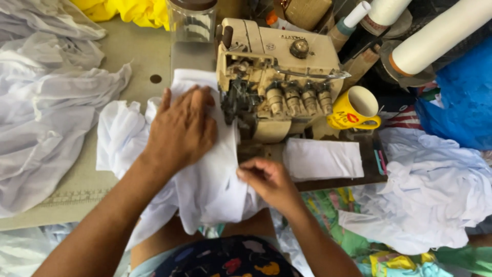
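Overhead, the left hand lies flat, fingers spread, pressing the white cotton garment onto the table just left of the cream overlock sewing machine. Nearer, the right hand pinches the garment's edge. A yellow ceramic mug stands right.

Small dark label on cream sewing machine top, no pkgs/screens
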